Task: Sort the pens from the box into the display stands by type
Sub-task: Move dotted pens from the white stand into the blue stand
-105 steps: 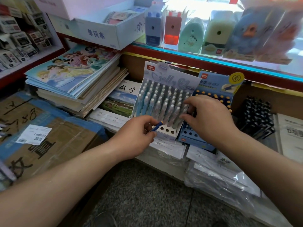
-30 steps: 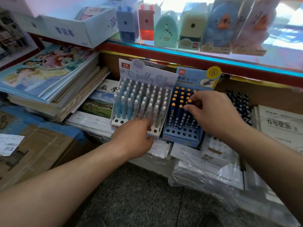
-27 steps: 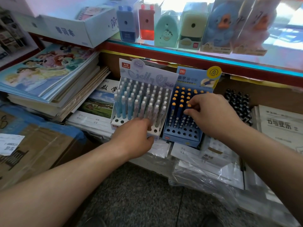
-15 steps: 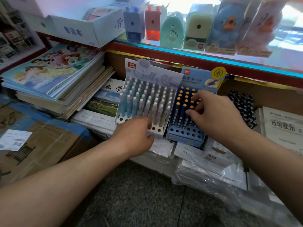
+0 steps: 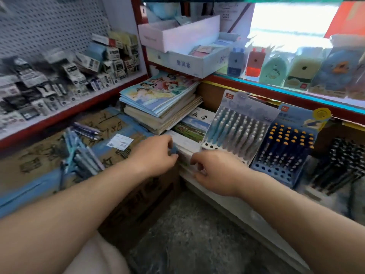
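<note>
Left hand (image 5: pixel 156 155) pinches a blurred blue pen (image 5: pixel 175 150), right hand (image 5: pixel 216 173) hangs loosely curled; pale stand (image 5: pixel 248 105) nearly full, blue stand (image 5: pixel 276 172) part-filled.

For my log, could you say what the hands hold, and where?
The left hand pinches a small blue thing, too blurred to identify; right hand holds nothing.

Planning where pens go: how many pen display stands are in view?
3. A pale stand right of the notebooks, a dark blue stand beside it, and a stand of black pens at the far right; others may lie beyond the frame.
</note>
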A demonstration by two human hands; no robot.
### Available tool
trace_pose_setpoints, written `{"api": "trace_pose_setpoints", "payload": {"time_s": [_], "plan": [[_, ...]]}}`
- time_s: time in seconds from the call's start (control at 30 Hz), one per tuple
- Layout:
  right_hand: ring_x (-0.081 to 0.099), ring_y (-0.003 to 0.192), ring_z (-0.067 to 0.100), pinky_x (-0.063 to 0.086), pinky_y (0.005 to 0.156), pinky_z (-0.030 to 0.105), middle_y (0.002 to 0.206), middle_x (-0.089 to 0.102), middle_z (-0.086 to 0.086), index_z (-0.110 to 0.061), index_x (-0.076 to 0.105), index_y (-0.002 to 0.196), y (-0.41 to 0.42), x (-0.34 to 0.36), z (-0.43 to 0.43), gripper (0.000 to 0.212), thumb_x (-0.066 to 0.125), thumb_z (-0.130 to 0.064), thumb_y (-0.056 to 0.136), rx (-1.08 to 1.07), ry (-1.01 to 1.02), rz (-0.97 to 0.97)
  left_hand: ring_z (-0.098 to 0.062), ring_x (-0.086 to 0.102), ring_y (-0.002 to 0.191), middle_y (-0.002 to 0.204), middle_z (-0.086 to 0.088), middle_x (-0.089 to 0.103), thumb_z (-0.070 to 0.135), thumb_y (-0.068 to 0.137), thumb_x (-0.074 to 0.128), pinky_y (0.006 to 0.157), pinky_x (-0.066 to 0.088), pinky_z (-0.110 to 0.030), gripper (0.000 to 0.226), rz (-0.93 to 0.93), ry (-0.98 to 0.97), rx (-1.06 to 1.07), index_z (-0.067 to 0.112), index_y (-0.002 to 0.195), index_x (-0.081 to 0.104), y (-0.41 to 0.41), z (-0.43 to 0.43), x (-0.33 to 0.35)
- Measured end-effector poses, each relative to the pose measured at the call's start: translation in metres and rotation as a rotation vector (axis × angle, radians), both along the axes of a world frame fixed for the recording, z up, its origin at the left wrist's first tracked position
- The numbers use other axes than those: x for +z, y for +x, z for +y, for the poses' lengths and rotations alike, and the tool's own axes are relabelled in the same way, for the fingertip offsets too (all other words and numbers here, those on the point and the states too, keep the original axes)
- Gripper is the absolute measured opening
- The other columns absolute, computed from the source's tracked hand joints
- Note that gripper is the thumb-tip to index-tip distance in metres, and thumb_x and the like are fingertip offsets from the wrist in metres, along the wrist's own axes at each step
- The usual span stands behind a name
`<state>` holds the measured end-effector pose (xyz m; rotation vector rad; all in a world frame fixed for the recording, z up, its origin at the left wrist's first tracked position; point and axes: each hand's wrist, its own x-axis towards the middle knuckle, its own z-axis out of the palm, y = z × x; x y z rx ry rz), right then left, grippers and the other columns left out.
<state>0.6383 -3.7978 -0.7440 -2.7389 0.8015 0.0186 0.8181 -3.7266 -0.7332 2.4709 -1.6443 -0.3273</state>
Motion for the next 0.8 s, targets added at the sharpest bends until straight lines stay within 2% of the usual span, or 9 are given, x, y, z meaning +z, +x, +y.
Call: {"api": "trace_pose_setpoints", "payload": {"time_s": [0.13, 0.27, 0.43, 0.53, 0.6, 0.67, 0.7, 0.77, 0.8], "plan": [[0.062, 0.092, 0.015, 0.056, 0.078, 0.035, 0.101, 0.066, -0.006, -0.028, 0.064, 0.110, 0.031, -0.003, 0.026, 0.018, 0.059, -0.040, 0.096, 0.110, 0.062, 0.008, -0.018, 0.060, 0.088, 0.096, 0.004, 0.063, 0.043, 0.093, 0.059, 0.079, 0.055, -0.039, 0.021, -0.041, 0.011, 0.169, 0.025, 0.102, 0.057, 0.042, 0.057, 0.022], [0.063, 0.095, 0.012, 0.057, 0.084, 0.035, 0.104, 0.066, -0.010, -0.031, 0.065, 0.114, 0.064, 0.003, 0.042, 0.020, 0.061, -0.039, 0.096, 0.200, 0.127, 0.007, -0.017, 0.060, 0.080, 0.095, 0.002, 0.064, 0.041, 0.095, 0.059, 0.065, 0.048, -0.034, 0.019, -0.093, 0.040, 0.356, 0.022, 0.100, 0.058, 0.079, 0.118, 0.040], [0.064, 0.094, 0.010, 0.059, 0.085, 0.036, 0.101, 0.066, -0.011, -0.033, 0.066, 0.112, 0.098, 0.000, 0.047, 0.019, 0.063, -0.040, 0.095, 0.244, 0.165, 0.041, -0.021, 0.060, 0.081, 0.094, -0.004, 0.065, 0.038, 0.094, 0.061, 0.073, 0.052, -0.038, 0.021, -0.099, 0.108, 0.541, 0.018, 0.098, 0.061, 0.128, 0.163, 0.036], [0.063, 0.097, 0.012, 0.058, 0.086, 0.036, 0.104, 0.067, -0.010, -0.031, 0.064, 0.116, 0.122, -0.001, 0.050, 0.024, 0.061, -0.042, 0.095, 0.267, 0.133, 0.059, -0.022, 0.058, 0.082, 0.095, -0.006, 0.064, 0.040, 0.096, 0.059, 0.065, 0.047, -0.036, 0.027, -0.061, 0.111, 0.604, 0.015, 0.105, 0.058, 0.150, 0.176, 0.017], [0.062, 0.099, 0.013, 0.057, 0.087, 0.036, 0.107, 0.067, -0.009, -0.032, 0.063, 0.119, 0.140, -0.003, 0.052, 0.025, 0.060, -0.043, 0.096, 0.287, 0.113, 0.064, -0.023, 0.060, 0.084, 0.102, -0.006, 0.064, 0.045, 0.097, 0.056, 0.060, 0.043, -0.033, 0.043, -0.016, 0.115, 0.626, 0.012, 0.124, 0.053, 0.160, 0.175, -0.002], [0.061, 0.099, 0.012, 0.057, 0.086, 0.035, 0.109, 0.066, -0.010, -0.034, 0.062, 0.120, 0.156, -0.006, 0.051, 0.026, 0.059, -0.044, 0.096, 0.296, 0.104, 0.058, -0.024, 0.065, 0.093, 0.128, -0.009, 0.061, 0.059, 0.095, 0.054, 0.065, 0.050, -0.034, 0.074, 0.048, 0.125, 0.673, 0.013, 0.149, 0.034, 0.170, 0.171, -0.023], [0.061, 0.099, 0.012, 0.057, 0.086, 0.035, 0.109, 0.066, -0.010, -0.035, 0.062, 0.121, 0.162, -0.007, 0.051, 0.026, 0.058, -0.045, 0.096, 0.295, 0.101, 0.056, -0.024, 0.067, 0.093, 0.136, -0.010, 0.056, 0.067, 0.091, 0.052, 0.065, 0.052, -0.034, 0.086, 0.097, 0.140, 0.701, 0.016, 0.155, 0.024, 0.175, 0.168, -0.033], [0.061, 0.097, 0.009, 0.057, 0.086, 0.033, 0.107, 0.065, -0.013, -0.035, 0.062, 0.121, 0.172, -0.011, 0.047, 0.026, 0.058, -0.045, 0.097, 0.284, 0.100, 0.065, -0.025, 0.067, 0.095, 0.141, -0.011, 0.050, 0.083, 0.082, 0.047, 0.067, 0.053, -0.034, 0.098, 0.151, 0.150, 0.722, 0.023, 0.155, 0.020, 0.183, 0.162, -0.050], [0.061, 0.095, 0.006, 0.057, 0.085, 0.031, 0.106, 0.065, -0.014, -0.035, 0.062, 0.120, 0.174, -0.013, 0.045, 0.025, 0.058, -0.045, 0.097, 0.279, 0.102, 0.074, -0.027, 0.062, 0.107, 0.142, -0.010, 0.047, 0.088, 0.077, 0.045, 0.077, 0.054, -0.036, 0.101, 0.142, 0.138, 0.710, 0.024, 0.152, 0.023, 0.185, 0.159, -0.055]]}}
